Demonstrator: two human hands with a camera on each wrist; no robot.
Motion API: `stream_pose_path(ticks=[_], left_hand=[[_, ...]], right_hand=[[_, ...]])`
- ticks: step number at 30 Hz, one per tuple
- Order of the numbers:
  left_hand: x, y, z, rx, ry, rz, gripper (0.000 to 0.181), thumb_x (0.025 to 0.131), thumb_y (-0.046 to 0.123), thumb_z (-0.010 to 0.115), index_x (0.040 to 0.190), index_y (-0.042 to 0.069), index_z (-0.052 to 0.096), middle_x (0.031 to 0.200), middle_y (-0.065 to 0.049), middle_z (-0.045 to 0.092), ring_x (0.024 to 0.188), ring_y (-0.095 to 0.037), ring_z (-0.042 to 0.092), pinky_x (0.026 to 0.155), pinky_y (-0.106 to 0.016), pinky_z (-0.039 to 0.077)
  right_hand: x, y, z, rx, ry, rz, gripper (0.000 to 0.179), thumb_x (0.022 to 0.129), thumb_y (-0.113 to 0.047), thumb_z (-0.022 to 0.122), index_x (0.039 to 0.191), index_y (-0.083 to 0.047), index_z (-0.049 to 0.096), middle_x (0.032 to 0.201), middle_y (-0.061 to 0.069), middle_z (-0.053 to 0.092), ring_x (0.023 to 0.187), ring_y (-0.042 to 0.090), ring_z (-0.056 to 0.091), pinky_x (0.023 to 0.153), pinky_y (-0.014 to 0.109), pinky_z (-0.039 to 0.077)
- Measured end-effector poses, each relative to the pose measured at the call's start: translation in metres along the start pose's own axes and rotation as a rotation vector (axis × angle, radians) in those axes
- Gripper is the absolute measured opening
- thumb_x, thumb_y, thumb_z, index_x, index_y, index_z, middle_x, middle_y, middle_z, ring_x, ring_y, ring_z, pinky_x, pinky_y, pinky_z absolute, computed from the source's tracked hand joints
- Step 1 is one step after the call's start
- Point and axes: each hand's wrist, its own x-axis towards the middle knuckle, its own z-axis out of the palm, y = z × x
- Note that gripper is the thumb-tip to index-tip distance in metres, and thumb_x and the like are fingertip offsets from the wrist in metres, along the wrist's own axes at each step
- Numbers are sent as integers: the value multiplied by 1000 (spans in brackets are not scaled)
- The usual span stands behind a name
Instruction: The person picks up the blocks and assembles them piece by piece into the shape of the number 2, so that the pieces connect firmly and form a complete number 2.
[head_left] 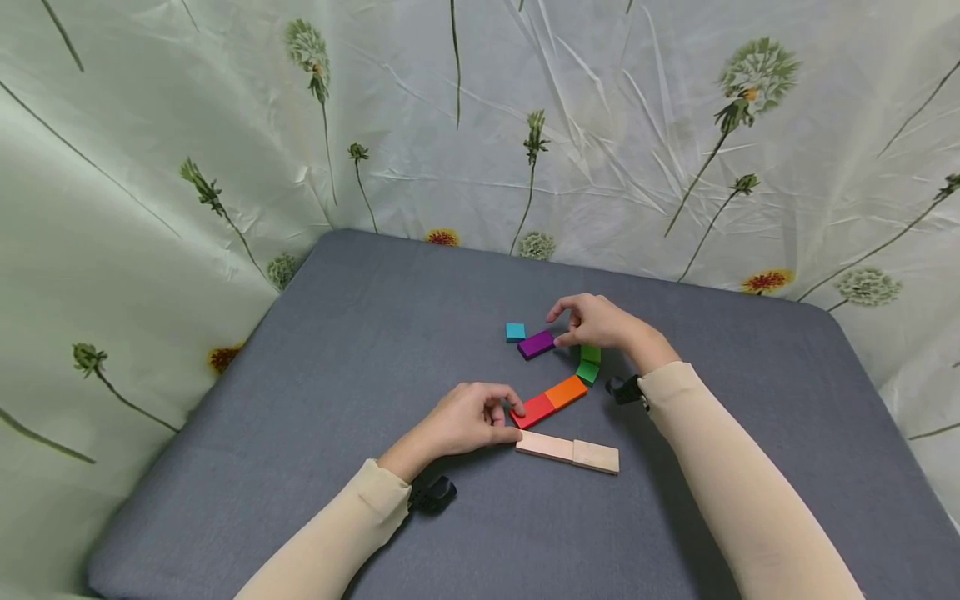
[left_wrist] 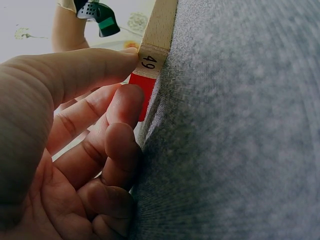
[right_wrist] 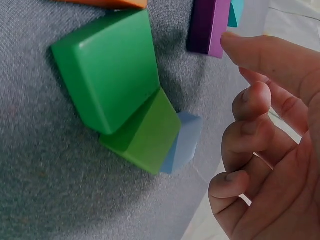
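Note:
My left hand [head_left: 468, 417] is at the left ends of a red block [head_left: 535, 410] and a plain wooden block [head_left: 545, 446]. Its thumb touches the end of the wooden block, marked 49 in the left wrist view, and its index finger touches the red block. My right hand [head_left: 600, 323] is beside a purple block [head_left: 536, 344]; the thumb tip is at that block's right end, while the index finger is held apart from it. The other right fingers curl loosely around nothing. A light-blue block [right_wrist: 185, 142] lies partly hidden behind a light-green block [right_wrist: 147, 132].
An orange block [head_left: 566, 392] adjoins the red one, and a darker green block [right_wrist: 110, 70] lies near its far end. A second wooden block [head_left: 596, 457] continues the plain row. A turquoise block [head_left: 515, 332] lies near the purple one. Floral fabric [head_left: 480, 125] hangs behind the grey surface [head_left: 390, 308].

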Motion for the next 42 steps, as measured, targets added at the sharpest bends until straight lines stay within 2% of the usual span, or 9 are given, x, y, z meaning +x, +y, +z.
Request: stream_pose_path(ticks=[16, 42], left_hand=[[0, 0, -1, 18, 5, 19, 19, 90, 24, 88, 103, 23, 75, 67, 12, 60, 57, -2, 47, 57, -21, 36], [0, 0, 0, 33, 14, 27, 18, 90, 24, 88, 103, 22, 76, 66, 13, 60, 55, -2, 46, 58, -22, 38]], right_hand=[[8, -8, 9, -32, -22, -52, 36, 95, -14, 82, 129, -9, 72, 76, 2, 59, 65, 14, 49, 62, 30, 41], [13, -2, 12, -3, -24, -30, 33, 93, -9, 82, 126, -9, 74, 74, 1, 53, 66, 15, 46, 64, 31, 38]])
